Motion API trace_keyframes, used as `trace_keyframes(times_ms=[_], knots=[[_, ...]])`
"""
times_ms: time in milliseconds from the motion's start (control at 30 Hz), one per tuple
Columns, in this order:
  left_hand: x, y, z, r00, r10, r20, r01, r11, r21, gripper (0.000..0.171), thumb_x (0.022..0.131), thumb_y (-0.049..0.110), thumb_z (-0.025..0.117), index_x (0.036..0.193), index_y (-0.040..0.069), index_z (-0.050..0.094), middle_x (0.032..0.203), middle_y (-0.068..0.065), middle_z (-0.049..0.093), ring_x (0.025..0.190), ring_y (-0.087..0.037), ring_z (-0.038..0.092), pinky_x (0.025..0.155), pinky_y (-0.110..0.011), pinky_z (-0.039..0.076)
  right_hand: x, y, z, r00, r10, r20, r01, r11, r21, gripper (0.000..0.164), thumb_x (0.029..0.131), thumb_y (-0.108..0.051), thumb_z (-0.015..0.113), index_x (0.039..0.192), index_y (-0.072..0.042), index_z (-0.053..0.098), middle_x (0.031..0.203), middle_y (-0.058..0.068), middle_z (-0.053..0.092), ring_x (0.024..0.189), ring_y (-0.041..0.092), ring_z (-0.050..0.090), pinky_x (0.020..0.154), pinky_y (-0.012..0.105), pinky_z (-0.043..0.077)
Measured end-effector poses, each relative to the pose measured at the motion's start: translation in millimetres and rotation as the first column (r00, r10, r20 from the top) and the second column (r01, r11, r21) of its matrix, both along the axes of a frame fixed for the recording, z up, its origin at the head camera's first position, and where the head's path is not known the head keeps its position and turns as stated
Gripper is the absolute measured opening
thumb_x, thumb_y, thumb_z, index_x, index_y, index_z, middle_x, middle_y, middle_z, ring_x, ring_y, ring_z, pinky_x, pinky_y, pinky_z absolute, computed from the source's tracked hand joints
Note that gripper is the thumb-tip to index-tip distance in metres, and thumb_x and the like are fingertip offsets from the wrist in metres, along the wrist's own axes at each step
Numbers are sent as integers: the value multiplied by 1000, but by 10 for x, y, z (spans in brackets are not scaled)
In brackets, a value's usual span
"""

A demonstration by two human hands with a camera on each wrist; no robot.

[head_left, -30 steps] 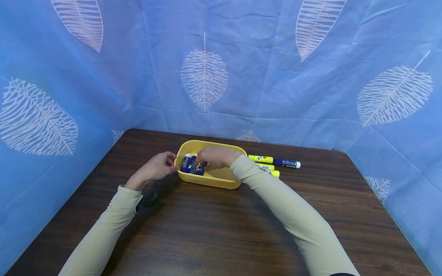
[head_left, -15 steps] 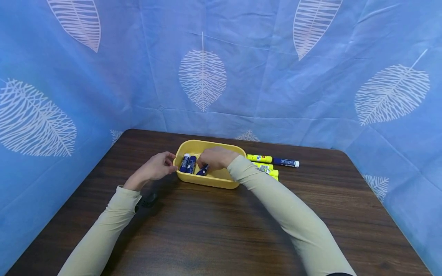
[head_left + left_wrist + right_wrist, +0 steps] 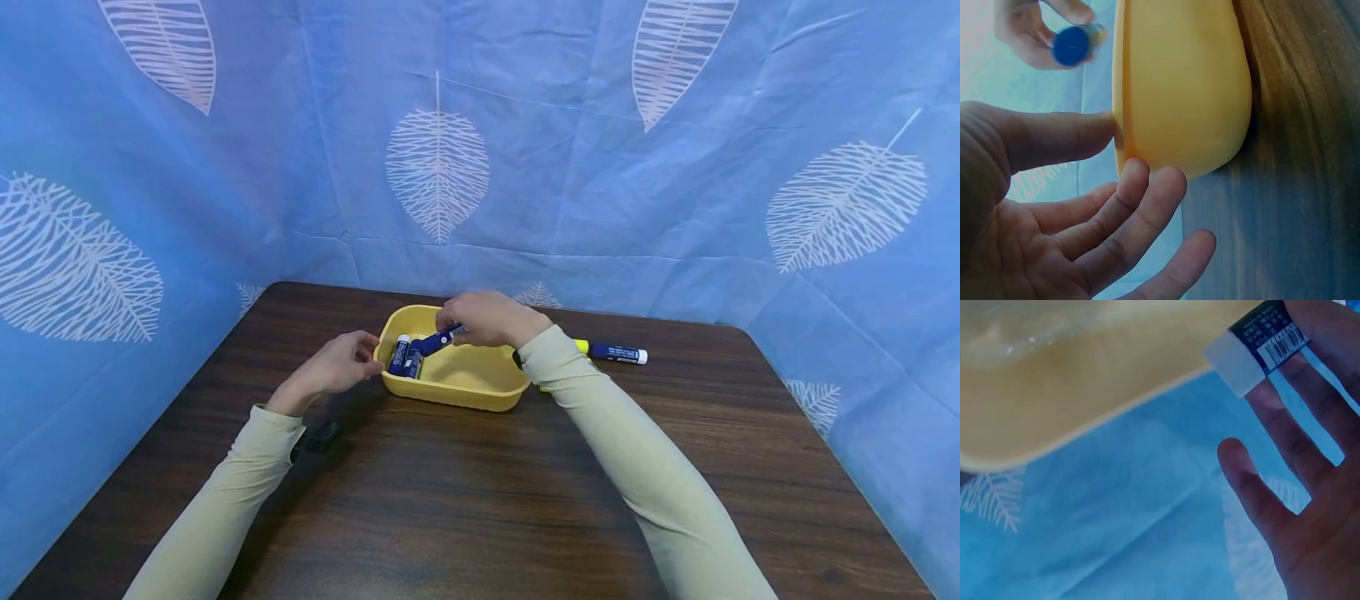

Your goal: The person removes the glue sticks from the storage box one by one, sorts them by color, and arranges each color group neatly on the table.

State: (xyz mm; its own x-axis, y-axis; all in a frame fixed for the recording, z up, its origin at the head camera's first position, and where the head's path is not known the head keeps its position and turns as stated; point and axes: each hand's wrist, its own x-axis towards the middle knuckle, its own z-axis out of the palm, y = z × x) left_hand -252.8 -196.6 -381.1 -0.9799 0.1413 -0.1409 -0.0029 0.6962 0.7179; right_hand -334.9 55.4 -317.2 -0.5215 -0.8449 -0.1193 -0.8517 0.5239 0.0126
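My left hand (image 3: 333, 364) is at the left end of a yellow plastic bin (image 3: 480, 398). In the left wrist view, its thumb (image 3: 1085, 132) touches the rim while the loosely bent fingers lie by the outer wall. Above the bin's back part, my right hand (image 3: 487, 318) pinches a navy glue stick (image 3: 435, 342); its white end and barcode show in the right wrist view. The held stick slants over two more navy glue sticks, one of them a white-ended stick (image 3: 399, 354), inside the bin's left end.
To the right of the bin lies another navy glue stick (image 3: 618, 353) with a white end. Yellow tubes, one of them a yellow tube (image 3: 582, 346), are mostly hidden behind the right forearm. A blue leaf-patterned cloth (image 3: 525, 208) hangs behind the dark wooden table (image 3: 465, 500).
My right hand has risen from the bin's floor toward the back, lifting and turning the navy glue stick. The left hand stays at the bin's left end.
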Motion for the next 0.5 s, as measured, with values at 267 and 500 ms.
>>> trace_keyframes(times_ms=[267,500], knots=[[2,5,11,1000,-7,1,7,1000,-2,48,100,12,64,141,-6,47,109,-20,63,90,-28,61,79,-37,54,104,478,265,1000,-2,-24,-2,988,-151,25,97,-18,72,121,-13,73,121,2,72,114,23,65,98,44,51],[10,-3,3,1000,-9,-3,9,1000,-11,46,99,12,64,139,-6,49,107,-19,63,89,-28,61,82,-39,55,187,943,340,996,-56,-68,41,977,-207,24,95,-18,74,119,-13,73,119,3,71,109,24,65,91,44,52]])
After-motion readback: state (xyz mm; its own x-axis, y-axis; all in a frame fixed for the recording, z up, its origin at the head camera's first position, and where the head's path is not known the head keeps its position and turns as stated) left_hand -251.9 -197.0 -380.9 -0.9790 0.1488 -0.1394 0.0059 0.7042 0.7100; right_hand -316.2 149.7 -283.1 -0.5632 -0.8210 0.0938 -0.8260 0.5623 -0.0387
